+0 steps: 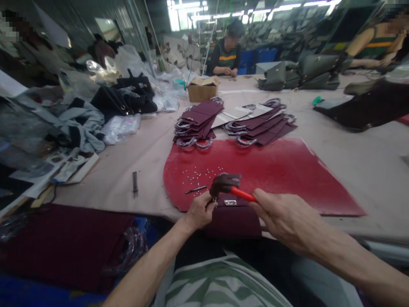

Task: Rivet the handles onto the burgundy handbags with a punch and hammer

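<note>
My right hand (275, 209) is closed round the red handle of a hammer (243, 194). The hammer's dark head is just over my left hand (200, 211), whose fingers pinch a small upright metal punch (214, 198); whether head and punch touch cannot be made out. Beneath both hands a maroon bag panel (236, 224) lies over the near edge of a red mat (271, 170). A silver metal plate (230, 202) sits on the panel between my hands. Left of the hammer, a thin dark rod tool (196, 189) rests among scattered tiny pale bits (200, 174).
Stacks of maroon panels with wrapped handles (200, 117) lie beyond the mat, near a cardboard box (203, 89). A dark chisel-like tool (135, 184) lies left. More maroon pieces (64, 243) are at lower left. A person (228, 53) sits across the table; grey bags (300, 72) stand right.
</note>
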Demonstrator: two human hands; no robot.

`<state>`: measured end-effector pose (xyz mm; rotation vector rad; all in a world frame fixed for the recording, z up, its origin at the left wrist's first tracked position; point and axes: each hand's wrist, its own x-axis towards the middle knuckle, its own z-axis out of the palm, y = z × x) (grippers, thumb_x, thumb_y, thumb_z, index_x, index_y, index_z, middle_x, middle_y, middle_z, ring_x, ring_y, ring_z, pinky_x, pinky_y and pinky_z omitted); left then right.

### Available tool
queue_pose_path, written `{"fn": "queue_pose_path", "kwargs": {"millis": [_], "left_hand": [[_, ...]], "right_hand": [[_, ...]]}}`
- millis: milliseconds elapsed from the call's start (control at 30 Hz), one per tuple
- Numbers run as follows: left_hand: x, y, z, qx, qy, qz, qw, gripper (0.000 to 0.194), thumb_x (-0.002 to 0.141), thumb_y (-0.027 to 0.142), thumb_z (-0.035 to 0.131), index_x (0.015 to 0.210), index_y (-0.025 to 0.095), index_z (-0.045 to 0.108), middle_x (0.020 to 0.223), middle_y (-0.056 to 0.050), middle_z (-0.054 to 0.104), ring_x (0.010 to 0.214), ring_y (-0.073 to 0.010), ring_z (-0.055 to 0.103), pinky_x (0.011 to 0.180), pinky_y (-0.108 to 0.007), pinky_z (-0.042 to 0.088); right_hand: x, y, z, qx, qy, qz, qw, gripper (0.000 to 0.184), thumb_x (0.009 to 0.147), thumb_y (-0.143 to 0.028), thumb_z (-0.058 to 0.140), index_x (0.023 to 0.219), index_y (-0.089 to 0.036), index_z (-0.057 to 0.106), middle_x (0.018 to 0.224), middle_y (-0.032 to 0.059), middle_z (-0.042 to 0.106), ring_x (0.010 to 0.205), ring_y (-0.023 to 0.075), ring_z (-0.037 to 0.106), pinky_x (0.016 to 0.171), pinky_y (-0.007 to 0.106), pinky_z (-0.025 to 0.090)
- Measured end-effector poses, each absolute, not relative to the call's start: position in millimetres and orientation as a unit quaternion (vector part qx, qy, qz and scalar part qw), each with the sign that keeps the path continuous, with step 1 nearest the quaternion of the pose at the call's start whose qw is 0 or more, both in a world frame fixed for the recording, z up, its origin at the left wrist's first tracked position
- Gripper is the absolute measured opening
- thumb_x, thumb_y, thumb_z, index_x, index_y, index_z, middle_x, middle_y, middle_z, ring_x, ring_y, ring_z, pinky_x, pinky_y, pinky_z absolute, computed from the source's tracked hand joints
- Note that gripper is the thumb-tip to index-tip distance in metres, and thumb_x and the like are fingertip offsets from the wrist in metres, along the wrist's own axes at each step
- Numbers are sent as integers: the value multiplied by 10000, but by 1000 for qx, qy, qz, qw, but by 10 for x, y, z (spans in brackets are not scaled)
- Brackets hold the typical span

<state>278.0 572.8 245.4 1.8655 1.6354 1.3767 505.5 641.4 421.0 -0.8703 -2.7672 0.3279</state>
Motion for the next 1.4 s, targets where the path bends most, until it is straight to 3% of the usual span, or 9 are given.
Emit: {"fn": "queue_pose_path", "kwargs": {"millis": [133, 267, 333, 400, 500, 600, 867, 1200, 1400], "left_hand": [[2771, 5711, 2462, 650, 554, 497, 151, 240, 875, 127, 547, 1096, 181, 625, 1056, -91, 718, 999, -211, 696, 908, -355, 568], [2776, 5701, 2460, 652, 550, 504, 135, 229, 885, 137, 540, 1093, 175, 629, 1061, -96, 719, 1017, -209, 697, 911, -351, 575], [2778, 5699, 2451, 654, 550, 503, 127, 213, 890, 149, 543, 1081, 177, 631, 1057, -93, 721, 1013, -208, 700, 910, -348, 578], [2778, 5695, 2439, 654, 556, 499, 121, 199, 895, 159, 544, 1074, 178, 631, 1056, -91, 724, 1013, -208, 702, 914, -349, 579], [2772, 5686, 2426, 654, 564, 489, 119, 204, 900, 158, 537, 1084, 175, 625, 1066, -94, 723, 1019, -208, 701, 917, -349, 578], [2765, 5682, 2431, 658, 567, 480, 121, 199, 901, 157, 541, 1083, 178, 618, 1067, -91, 722, 1005, -202, 703, 904, -341, 580], [2729, 5700, 2496, 659, 574, 467, 133, 114, 907, 206, 548, 996, 181, 616, 1047, -91, 735, 985, -208, 714, 884, -349, 591], [2701, 5692, 2569, 668, 582, 438, 152, 101, 906, 199, 580, 991, 179, 631, 1067, -96, 736, 1002, -217, 707, 889, -368, 589], [2822, 5634, 2672, 505, 609, 570, 220, 80, 934, 199, 599, 1006, 192, 636, 1111, -70, 715, 1017, -217, 711, 955, -405, 576]], "right_hand": [[5338, 6845, 3861, -425, -863, 256, 98, 397, 993, -498, 295, 768, -226, 476, 596, -13, 536, 504, 140, 481, 509, 257, 325], [5647, 7258, 3356, -528, -822, 205, 66, 379, 972, -392, 302, 769, -191, 550, 633, 42, 586, 549, 177, 546, 550, 283, 391], [5727, 7325, 3183, -549, -816, 164, 78, 315, 943, -335, 376, 904, -143, 623, 812, 131, 656, 721, 241, 611, 654, 340, 439], [5728, 7287, 3092, -531, -832, 124, 105, 332, 920, -328, 469, 1128, -126, 630, 1137, 203, 639, 1012, 311, 597, 834, 424, 448], [5613, 7112, 3027, -404, -898, 106, 139, 482, 900, -398, 596, 1328, -177, 572, 1418, 170, 500, 1280, 332, 447, 1037, 496, 357], [5475, 6924, 2928, -324, -927, 137, 132, 533, 862, -449, 680, 1329, -209, 592, 1419, 144, 508, 1293, 327, 434, 1069, 518, 332], [5395, 6731, 2679, -381, -890, 181, 172, 551, 779, -333, 752, 1300, -228, 607, 1364, 119, 554, 1308, 329, 428, 1145, 589, 206], [5359, 6604, 2653, -441, -858, 195, 176, 572, 755, -265, 796, 1298, -258, 619, 1444, 106, 502, 1384, 337, 371, 1166, 612, 182], [5351, 6605, 2633, -482, -834, 198, 179, 581, 716, -295, 847, 1265, -328, 660, 1484, 98, 456, 1401, 356, 350, 1149, 646, 202]]}}
